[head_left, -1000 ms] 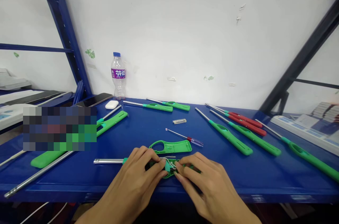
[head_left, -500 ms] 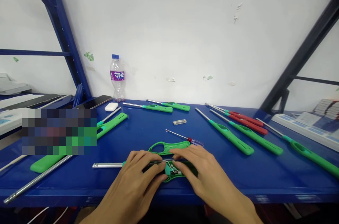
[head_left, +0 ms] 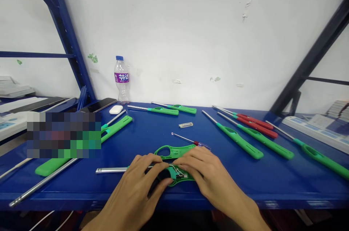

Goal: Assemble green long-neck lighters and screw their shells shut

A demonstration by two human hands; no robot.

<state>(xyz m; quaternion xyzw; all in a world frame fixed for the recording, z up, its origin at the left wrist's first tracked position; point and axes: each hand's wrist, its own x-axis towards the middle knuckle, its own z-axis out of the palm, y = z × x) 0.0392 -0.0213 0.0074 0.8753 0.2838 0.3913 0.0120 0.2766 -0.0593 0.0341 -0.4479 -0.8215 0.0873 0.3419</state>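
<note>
One open green lighter [head_left: 173, 174] lies near the front edge of the blue table [head_left: 147, 134]. The left hand [head_left: 140, 183] holds it, thumb and finger on its two sides. The right hand [head_left: 212, 174] has its fingertips close together by the thin wires [head_left: 178, 170]; I can't tell if they pinch one. It looks like the wires are being fixed inside, and that calls for soft, careful fingers. The loose green half [head_left: 177, 151] and a screwdriver [head_left: 195, 143] sit just behind, a bit crowded. Other green lighters [head_left: 236, 139] lie farther back.
</note>
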